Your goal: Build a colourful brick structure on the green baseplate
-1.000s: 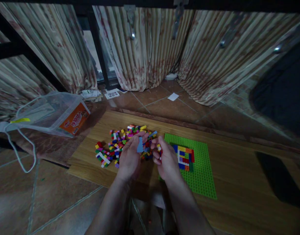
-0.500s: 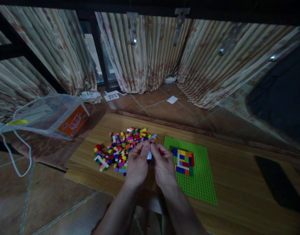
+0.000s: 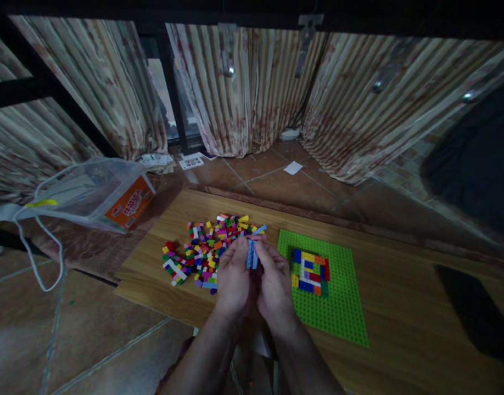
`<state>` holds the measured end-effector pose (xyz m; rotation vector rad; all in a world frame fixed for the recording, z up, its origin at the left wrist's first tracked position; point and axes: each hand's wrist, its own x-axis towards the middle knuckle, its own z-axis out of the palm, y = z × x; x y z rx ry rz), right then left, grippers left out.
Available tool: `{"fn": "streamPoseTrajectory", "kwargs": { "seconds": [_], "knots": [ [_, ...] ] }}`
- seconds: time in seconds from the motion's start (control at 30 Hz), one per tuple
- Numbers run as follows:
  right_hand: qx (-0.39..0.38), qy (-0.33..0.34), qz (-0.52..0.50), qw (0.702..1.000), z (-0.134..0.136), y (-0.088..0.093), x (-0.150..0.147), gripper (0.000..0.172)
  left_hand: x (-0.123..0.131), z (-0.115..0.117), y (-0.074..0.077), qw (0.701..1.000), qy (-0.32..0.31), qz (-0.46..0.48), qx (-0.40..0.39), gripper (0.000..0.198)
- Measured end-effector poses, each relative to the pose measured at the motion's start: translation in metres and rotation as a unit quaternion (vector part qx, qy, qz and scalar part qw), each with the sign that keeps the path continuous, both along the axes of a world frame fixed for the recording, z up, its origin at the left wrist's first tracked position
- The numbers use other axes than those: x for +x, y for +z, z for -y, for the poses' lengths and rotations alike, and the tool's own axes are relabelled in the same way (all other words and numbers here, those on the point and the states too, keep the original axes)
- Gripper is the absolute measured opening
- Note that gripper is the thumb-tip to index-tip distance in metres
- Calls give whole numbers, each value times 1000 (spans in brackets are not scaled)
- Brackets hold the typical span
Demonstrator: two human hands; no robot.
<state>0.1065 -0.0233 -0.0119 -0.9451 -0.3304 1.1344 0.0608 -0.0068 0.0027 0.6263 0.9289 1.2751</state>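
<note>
Light blue bricks (image 3: 252, 254) are held upright between my two hands, over the wooden table. My left hand (image 3: 234, 274) grips them from the left with the thumb along their side. From the right, my right hand (image 3: 274, 277) pinches them with thumb and fingers. Beyond and left of my left hand lies a loose pile of small coloured bricks (image 3: 208, 246). To the right of my right hand is a green baseplate (image 3: 342, 296), bearing a roughly square block of joined bricks (image 3: 312, 271) in blue, yellow, orange, red, white and green.
A clear plastic box (image 3: 99, 189) with an orange label lies on its side at the left, a white cord beside it. A dark flat object (image 3: 474, 310) rests on the wooden table (image 3: 400, 329) at the right. Striped curtains (image 3: 235, 104) hang behind.
The light blue bricks between my fingers now show more fully, as my hands have turned slightly. The whole view has shifted a little, with the scene moving to the right.
</note>
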Motion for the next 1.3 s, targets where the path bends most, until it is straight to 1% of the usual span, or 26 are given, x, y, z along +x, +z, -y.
{"fn": "streamPoseTrajectory", "kwargs": {
  "seconds": [0.1, 0.13, 0.2, 0.27, 0.4, 0.47, 0.53, 0.63, 0.7, 0.77, 0.9, 0.97, 1.03, 1.13, 1.2, 1.3],
  "knots": [
    [-39, -2, 11, 999, 1, 0, 2, 27, 1, 1, 0, 998, -57, -20, 32, 25],
    [-50, -3, 14, 999, 1, 0, 2, 31, 1, 2, 0, 996, -64, -40, 47, 23],
    [-63, 0, 15, 998, 2, 2, 2, 40, 2, 2, 1, 993, -63, -78, 61, 18],
    [-66, 11, 21, 998, 4, 4, 1, 44, 4, 2, 1, 992, -54, -96, 59, 15],
    [-72, 20, 26, 997, 3, 7, 3, 39, 5, 1, 3, 994, -32, -90, 60, 14],
    [-90, 4, 12, 996, 1, 6, 8, 35, 3, 0, 4, 995, -18, -80, 64, 17],
    [-104, -14, 4, 994, -2, 3, 16, 32, -2, -3, 6, 994, 8, -86, 67, 18],
    [-127, -72, 17, 989, -7, -4, 31, 27, -14, -10, 4, 989, 64, -109, 72, 18],
    [-141, -120, 45, 982, -11, -9, 40, 26, -22, -16, 1, 989, 88, -98, 71, 20],
    [-136, -155, 83, 975, -16, -16, 45, 26, -28, -20, -3, 989, 103, -81, 69, 20],
    [-120, -190, 161, 961, -28, -34, 44, 30, -33, -22, -4, 990, 104, -68, 70, 19],
    [-116, -187, 227, 949, -33, -43, 41, 32, -34, -21, -3, 991, 96, -64, 67, 20],
    [-112, -171, 307, 929, -36, -49, 39, 33, -35, -21, -1, 992, 92, -59, 69, 21],
    [-113, -133, 397, 901, -36, -53, 36, 37, -39, -23, 0, 991, 97, -48, 75, 20],
    [-111, -109, 423, 893, -34, -52, 34, 38, -42, -25, 1, 990, 110, -43, 71, 18],
    [-95, -90, 425, 896, -31, -47, 29, 40, -46, -27, 4, 989, 126, -40, 59, 16]
  ]
}}
